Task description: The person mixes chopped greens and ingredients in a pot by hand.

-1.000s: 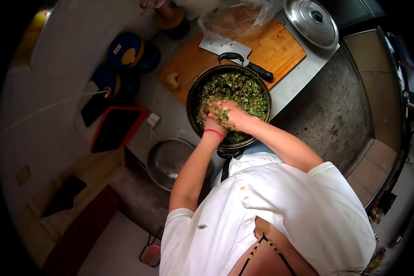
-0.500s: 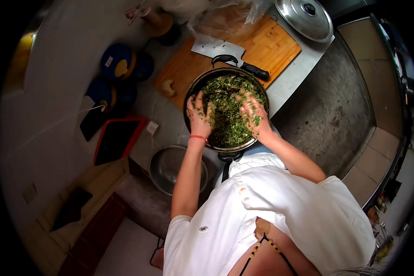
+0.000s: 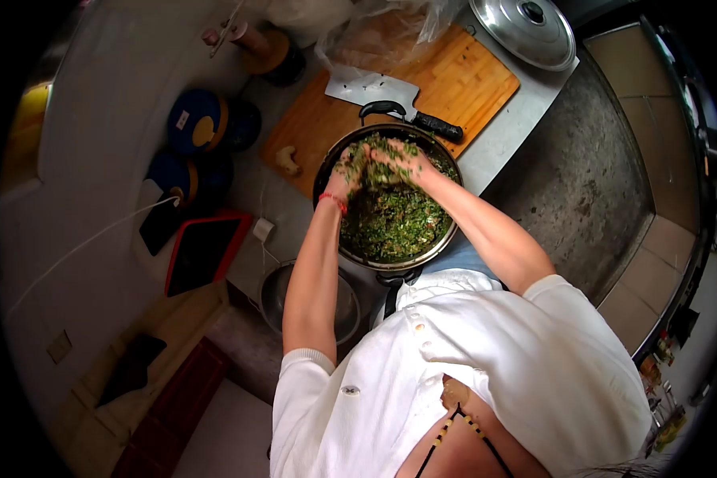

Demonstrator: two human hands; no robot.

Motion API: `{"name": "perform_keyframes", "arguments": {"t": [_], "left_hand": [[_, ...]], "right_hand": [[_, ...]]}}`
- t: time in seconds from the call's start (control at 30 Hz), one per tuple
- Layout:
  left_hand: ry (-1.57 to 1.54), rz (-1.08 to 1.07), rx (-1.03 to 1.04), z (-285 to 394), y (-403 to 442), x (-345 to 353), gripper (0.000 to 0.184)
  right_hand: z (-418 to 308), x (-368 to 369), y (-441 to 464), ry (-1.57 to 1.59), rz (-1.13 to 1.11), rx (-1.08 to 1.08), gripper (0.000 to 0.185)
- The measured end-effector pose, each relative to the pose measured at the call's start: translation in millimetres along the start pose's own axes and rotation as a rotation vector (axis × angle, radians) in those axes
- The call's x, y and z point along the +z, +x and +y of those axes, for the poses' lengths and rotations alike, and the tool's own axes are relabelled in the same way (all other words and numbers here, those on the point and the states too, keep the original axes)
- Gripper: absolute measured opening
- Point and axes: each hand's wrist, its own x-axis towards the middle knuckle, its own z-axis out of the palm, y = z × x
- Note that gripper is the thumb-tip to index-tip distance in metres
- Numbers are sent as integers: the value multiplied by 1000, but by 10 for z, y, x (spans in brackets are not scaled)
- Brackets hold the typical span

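A round dark pot (image 3: 351, 252) with black handles holds a chopped green mixture (image 3: 398, 223). My left hand (image 3: 348, 170), with a red bracelet at the wrist, is in the pot's upper left part. Close beside it, my right hand (image 3: 402, 162) reaches in from the right. Bits of green cling to both hands, and some of the mixture lies between and over them. The fingers of both are curved, partly covered and blurred, as if cupped around a clump of the mixture.
Behind the pot lies a wooden cutting board (image 3: 474, 76) with a cleaver (image 3: 372, 89), a plastic bag (image 3: 390, 36) and a pale root-like piece (image 3: 287, 160). A metal lid (image 3: 526, 28) is at the top right. A metal bowl (image 3: 275, 296) sits lower left, near a red-framed tablet (image 3: 207, 251).
Half a second ago the hands were apart with fingers spread at the pot's two sides. Now they have come together near its far side, lifting some green mixture. The view has shifted slightly.
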Motion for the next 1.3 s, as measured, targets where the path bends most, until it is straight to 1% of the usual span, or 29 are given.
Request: {"name": "perform_keyframes", "arguments": {"t": [0.03,0.07,0.1,0.13,0.17,0.2,0.23,0.27,0.3,0.33,0.43,0.47,0.57,0.6,0.7,0.73,0.77,0.83,0.87,0.9,0.97,1.03,1.07,1.1,1.13,1.17,1.2,1.23,1.3], "left_hand": [[3,-25,101,-37,-123,21,38],[-225,-217,149,151,-363,20,48],[117,-246,354,-34,-366,-15,48],[403,-164,449,53,-585,-9,54],[689,-78,538,132,-847,12,60],[774,-61,473,56,-954,71,64],[856,-43,403,-55,-1036,153,68],[1010,-19,330,-157,-1096,246,77],[1052,-55,227,-70,-1090,303,78],[1098,-42,186,-82,-1053,352,79],[1169,41,140,-226,-867,418,78],[1183,76,135,-272,-812,415,77],[1110,29,32,-246,-648,371,72],[1033,46,1,-253,-599,365,71],[848,103,-111,-305,-490,367,64],[823,129,-158,-319,-440,377,61],[796,156,-206,-342,-416,390,58],[836,166,-79,-365,-429,394,58],[878,141,-25,-339,-455,379,59],[918,115,31,-323,-469,360,60],[923,76,38,-391,-505,357,64],[971,45,7,-221,-744,340,65],[959,39,13,-80,-910,351,70],[992,59,132,-92,-1023,345,72],[1022,78,253,-109,-1118,336,74],[1018,52,229,-69,-1126,329,76],[1014,26,204,-28,-1134,321,78],[1011,1,179,13,-1144,314,80],[907,81,168,-3,-1088,301,84]], "right_hand": [[-273,280,-336,268,110,191,32],[-350,286,-613,-147,-177,28,27],[-436,365,-807,45,-170,200,25],[-522,444,-1000,236,-129,370,24],[-546,440,-1156,-570,-370,27,29],[-570,435,-1311,-1355,-343,-431,34],[-641,483,-1404,-1771,-343,-535,39],[-580,447,-1417,-1840,-350,-525,40],[-469,380,-1398,-1910,-351,-518,42],[-353,317,-1369,-1981,-349,-511,43],[-252,325,-1206,-1997,-306,-621,48],[-303,357,-1180,-2026,-300,-504,50],[-401,445,-1000,-1884,-355,-162,51],[-376,417,-937,-1710,-312,-41,52],[-311,448,-769,-2145,-390,-142,51],[-417,550,-782,-2154,-323,-83,50],[-369,527,-743,-2283,-385,-81,48],[-289,446,-614,-2534,-514,-77,45],[-331,401,-613,-1890,-201,-8,38],[-370,426,-637,-1798,-161,-136,29],[-482,509,-706,-1752,-148,-102,28],[-377,359,-809,-1914,-292,-280,28],[-277,287,-862,-1988,-363,-372,28],[-151,258,-931,-1998,-301,-338,27],[-241,355,-1117,-1895,-290,-465,30],[-348,438,-1256,-1788,-279,-587,34],[-37,239,-1152,-1449,-172,-138,39],[-242,446,-1129,-1625,-278,-20,40],[-617,847,-1069,-1956,-504,242,40]]}}
